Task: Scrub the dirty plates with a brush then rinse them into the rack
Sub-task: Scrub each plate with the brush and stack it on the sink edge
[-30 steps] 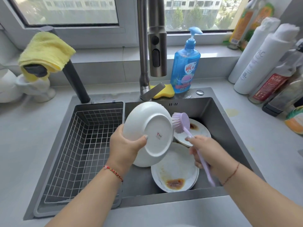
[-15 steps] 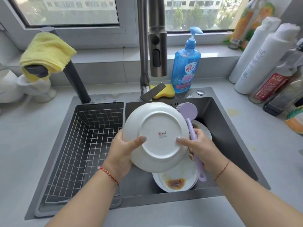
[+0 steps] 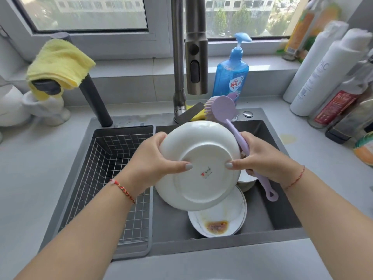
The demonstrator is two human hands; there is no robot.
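The plate [image 3: 198, 168] sits over the sink [image 3: 282, 199], underside up, clamped by the left hand [image 3: 153, 164] at 9 and the right hand [image 3: 260, 158] at 3, which also pins the brush [image 3: 238, 134]. The faucet [image 3: 195, 57] is at 12, the rack [image 3: 113, 168] at 9.

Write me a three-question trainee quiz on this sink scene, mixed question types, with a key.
1. True or false: the wire rack already holds a plate.
2. Which hand grips the purple brush? A) left hand B) right hand
3. Fill in: the held plate shows the camera its ____ side.

Key:
1. False.
2. B; it also steadies the held plate.
3. Under; the dirty plate lies below in the sink.
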